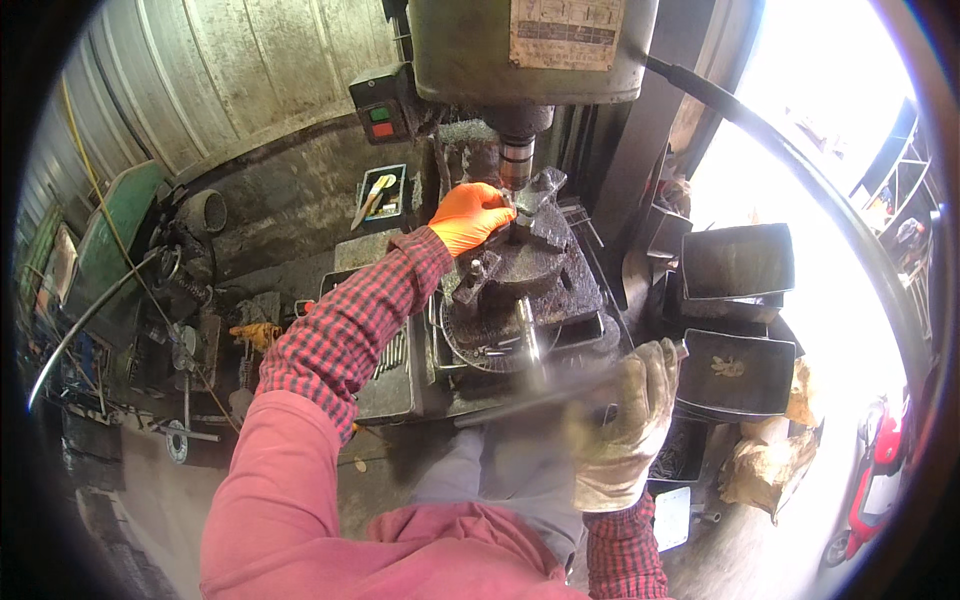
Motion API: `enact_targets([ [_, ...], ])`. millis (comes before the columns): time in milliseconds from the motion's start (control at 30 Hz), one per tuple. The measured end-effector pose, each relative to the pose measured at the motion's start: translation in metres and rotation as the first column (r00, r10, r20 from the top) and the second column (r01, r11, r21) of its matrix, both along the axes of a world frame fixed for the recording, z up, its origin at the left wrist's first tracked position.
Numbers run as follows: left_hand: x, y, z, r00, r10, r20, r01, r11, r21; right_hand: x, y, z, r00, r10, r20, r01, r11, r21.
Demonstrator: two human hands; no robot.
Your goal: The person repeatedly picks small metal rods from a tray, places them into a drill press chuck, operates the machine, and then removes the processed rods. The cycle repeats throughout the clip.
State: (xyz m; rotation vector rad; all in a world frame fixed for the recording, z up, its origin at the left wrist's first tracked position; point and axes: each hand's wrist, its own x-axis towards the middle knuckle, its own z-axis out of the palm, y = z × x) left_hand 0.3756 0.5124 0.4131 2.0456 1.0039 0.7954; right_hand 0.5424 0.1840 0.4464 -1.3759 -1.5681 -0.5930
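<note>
Corrugated wall [240, 70] is standing behind a drill press [530, 75].
Orange-gloved left hand [467, 218] is resting at the vise [520, 265] beneath the chuck [517, 160], its curled fingers' [492, 216] hold unclear; pale-gloved right hand [625, 440] is grasping a blurred dark bar [530, 398] in front.

the grimy drill-press table [456, 338] (curved along its front) carries a dark vise [522, 264] and small metal scraps [502, 350].

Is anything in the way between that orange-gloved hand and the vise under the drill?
Nothing visible stands between the left hand and the vise: the fingertips are right at its upper part. The drill chuck appears close above them, but not in between.
</note>
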Motion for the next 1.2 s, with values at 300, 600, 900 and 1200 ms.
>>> enact_targets([
  [300,0.005,0.005,-0.005,0.995,0.021,-0.093,-0.008,0.990,0.140,0.026,0.002,-0.055,0.963,-0.063,0.263,0.202,0.815,-0.543],
  [600,0.007,0.005,-0.003,0.996,0.011,-0.084,0.000,0.993,0.122,-0.116,-0.008,-0.036,0.482,0.301,-0.823,-0.862,0.329,-0.385],
  [900,0.008,0.003,0.001,0.993,0.040,-0.115,-0.027,0.993,0.113,0.006,0.016,-0.022,0.972,0.200,0.120,-0.073,0.749,-0.658],
  [1200,0.009,0.004,0.001,0.997,0.007,-0.071,-0.003,0.998,0.060,-0.061,-0.024,-0.150,-0.238,-0.363,-0.901,-0.826,0.564,-0.009],
])
